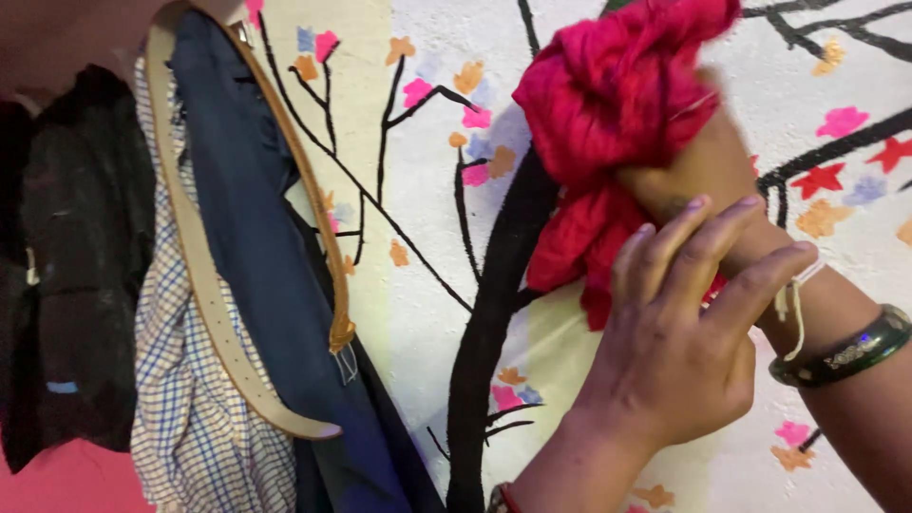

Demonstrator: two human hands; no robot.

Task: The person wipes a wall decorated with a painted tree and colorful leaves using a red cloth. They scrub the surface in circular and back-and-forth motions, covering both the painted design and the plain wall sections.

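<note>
Red cloth up against the painted wall

Right hand [703, 176] clamped on the bunched red cloth [608, 104]; left hand [679, 332], fingers apart, rests on that wrist at 5 o'clock.

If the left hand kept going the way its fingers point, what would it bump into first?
The left hand points up and right; its fingers already lie on the right hand, which grips the red cloth. Nothing comes between.
</note>
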